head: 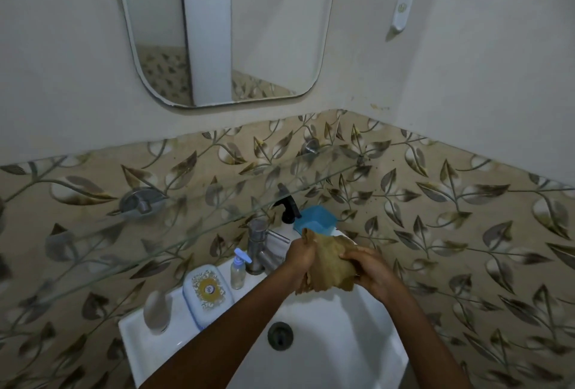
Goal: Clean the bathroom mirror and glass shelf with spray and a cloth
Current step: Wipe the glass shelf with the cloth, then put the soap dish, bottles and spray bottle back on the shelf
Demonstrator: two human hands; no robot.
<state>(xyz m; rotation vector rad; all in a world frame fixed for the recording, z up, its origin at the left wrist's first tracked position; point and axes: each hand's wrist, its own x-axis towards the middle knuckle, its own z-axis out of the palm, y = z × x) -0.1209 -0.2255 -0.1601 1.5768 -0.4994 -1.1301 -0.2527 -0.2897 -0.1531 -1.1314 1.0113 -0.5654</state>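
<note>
Hands meet over the basin in the head view. The left hand [300, 256] and the right hand [371, 273] are close together, and both have their fingers curled into one brown cloth [329, 259], which is bunched and crumpled between them. The cloth hangs above the white sink [342, 320], in front of the tap [258, 244] and above the dark drain [280, 335].

The glass shelf [186, 226] runs slantwise across the leaf-patterned tiles [466, 217] on round metal brackets, between the sink and the mirror [224, 30], which hangs on the plain wall higher up.

On the sink's rim, left of the tap, stands a small clear spray bottle [238, 272] with a pale blue nozzle. Just beside it lies a white and blue soap box [208, 293]. Its lid bears a gold ornamental label with a round yellow centre; the writing there is too small to read. Further left is a pale rounded bottle [157, 310].

Behind the hands, a black trigger sprayer [287, 206] tops a white bottle, next to a blue container [315, 217]. A white wall hook [402, 11] sits to the right of the mirror; its mark is unreadable.
</note>
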